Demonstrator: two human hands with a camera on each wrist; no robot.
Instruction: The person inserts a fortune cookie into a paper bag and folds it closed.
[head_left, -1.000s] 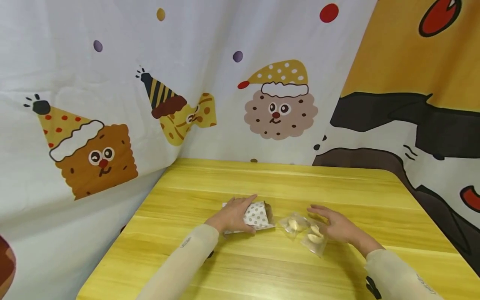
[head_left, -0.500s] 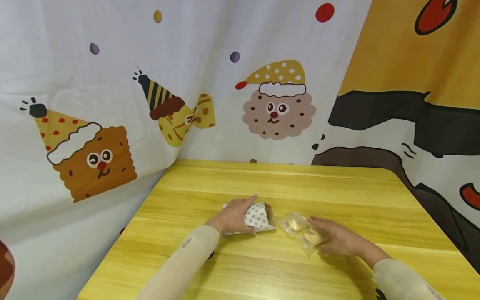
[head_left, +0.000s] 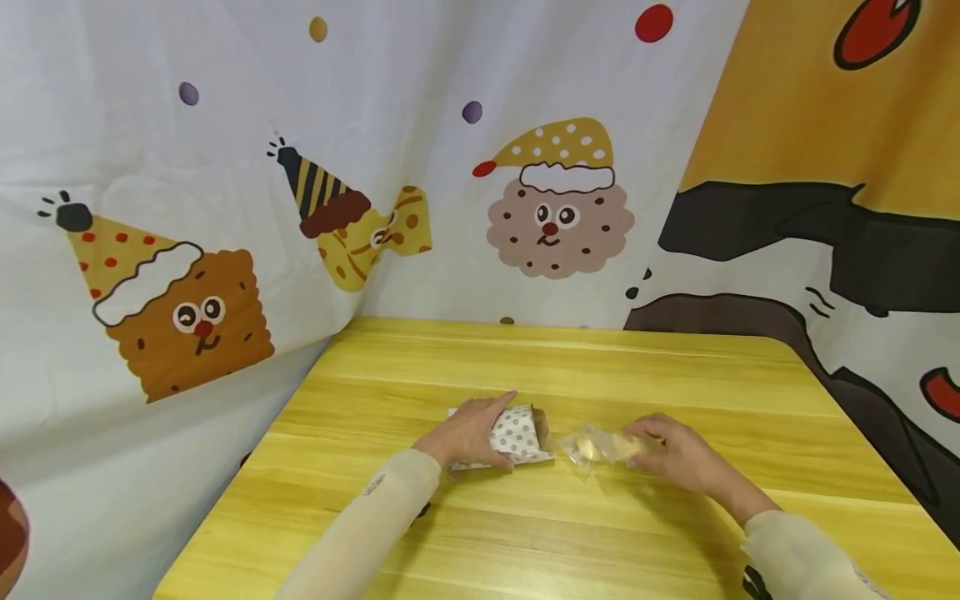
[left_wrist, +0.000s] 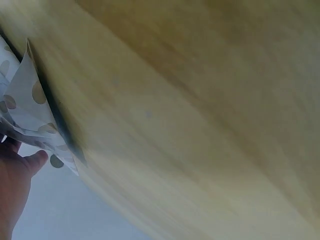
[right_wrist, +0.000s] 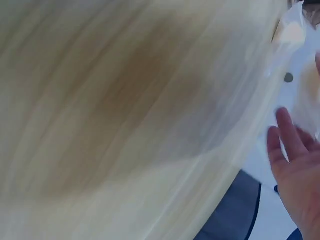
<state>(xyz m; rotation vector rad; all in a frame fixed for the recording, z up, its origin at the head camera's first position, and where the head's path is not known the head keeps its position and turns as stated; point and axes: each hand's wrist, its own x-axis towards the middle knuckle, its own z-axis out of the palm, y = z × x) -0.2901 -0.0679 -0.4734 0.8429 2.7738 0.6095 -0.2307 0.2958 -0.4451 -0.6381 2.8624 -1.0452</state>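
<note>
A white paper bag [head_left: 516, 433] with grey dots lies on its side on the table, its open brown mouth facing right. My left hand [head_left: 468, 435] lies over it and grips it, thumb on the near side, fingers on the far side. In the left wrist view the bag [left_wrist: 35, 102] shows a folded, pointed edge. To the right, my right hand [head_left: 678, 454] pinches a wrapped cookie [head_left: 621, 447] in a clear packet, raised in the right wrist view. Another clear-wrapped cookie [head_left: 585, 450] lies between it and the bag's mouth.
The wooden table [head_left: 525, 533] has a rounded far right corner. Behind it and to its left hangs a white curtain [head_left: 420, 100] with cartoon biscuit figures, close against the table's far edge.
My right hand has come down onto the nearer cookie packet, taken hold of it and moved it up beside the other packet. The left hand and bag have stayed nearly still.
</note>
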